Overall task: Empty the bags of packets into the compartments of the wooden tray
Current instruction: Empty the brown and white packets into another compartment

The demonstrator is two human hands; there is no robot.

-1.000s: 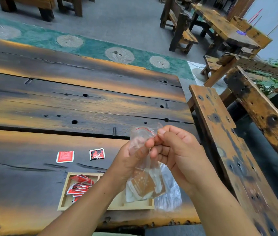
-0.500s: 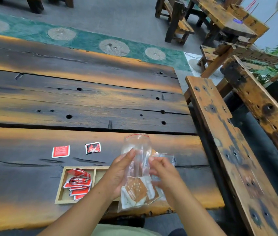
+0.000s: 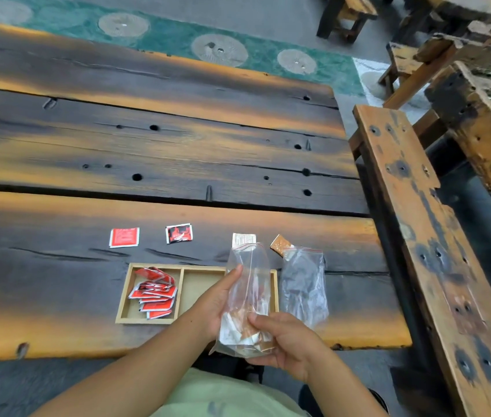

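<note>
Charred-orange plank table (image 3: 178, 152) beside a wooden bench (image 3: 418, 224) bears the wooden tray (image 3: 122, 296), while left hand (image 3: 217, 302) and right hand (image 3: 286, 338) grip a clear packet bag (image 3: 247, 284).

Legible text: none recorded. Print is seen on the red packet (image 3: 124, 237) and on the red-and-black packet (image 3: 179, 233), both lying on the table (image 3: 57, 335) at 12 o'clock from the wooden tray (image 3: 121, 297), but no word, brand or number can be read. Markings on the red packets (image 3: 154, 293) in the tray's 9 o'clock compartment are likewise too small.
</note>
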